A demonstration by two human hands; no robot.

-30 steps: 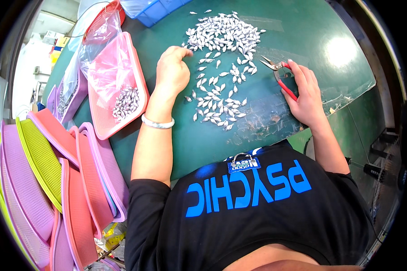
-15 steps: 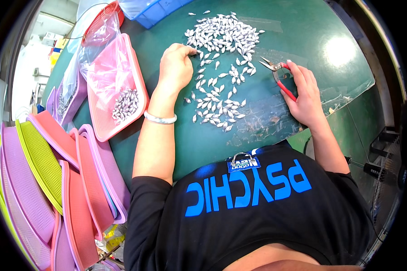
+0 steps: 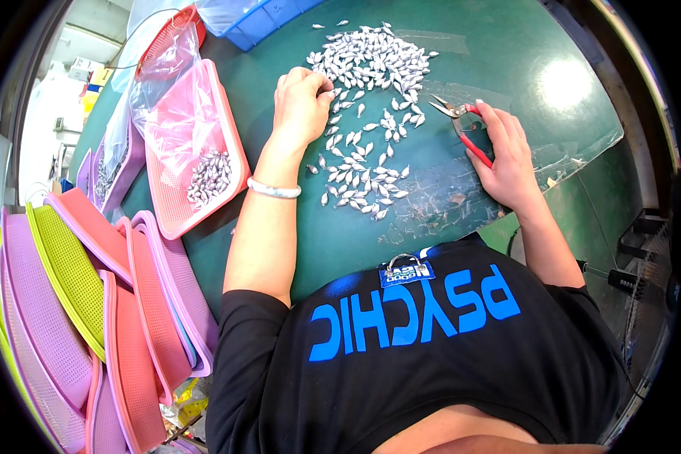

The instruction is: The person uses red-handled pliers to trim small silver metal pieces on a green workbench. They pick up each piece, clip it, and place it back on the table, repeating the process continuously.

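Many small silver teardrop-shaped metal pieces, like fishing sinkers, lie on the green tabletop. The thick heap (image 3: pixel 374 57) is at the far side, and a looser group (image 3: pixel 363 181) spreads toward me. At the heap's left edge, my left hand (image 3: pixel 301 106) has its thumb and fingers pinched together; what is between the fingertips is too small to make out. To the right of the pieces, my right hand (image 3: pixel 505 155) grips red-handled snips (image 3: pixel 473 136). Their jaws are spread and point left toward the pieces, without touching any.
A pink basket (image 3: pixel 231 125) at left holds silver pieces and a clear plastic bag (image 3: pixel 178 113). Beside it are a purple basket (image 3: pixel 129 170) and a red one (image 3: pixel 193 19). A blue crate (image 3: pixel 268 23) stands at the far edge. Stacked colored baskets (image 3: pixel 60 303) fill the lower left.
My left hand has shifted slightly right and turned, its fingertips now drawn in at the heap's left edge. My right hand and the snips have stayed almost still.
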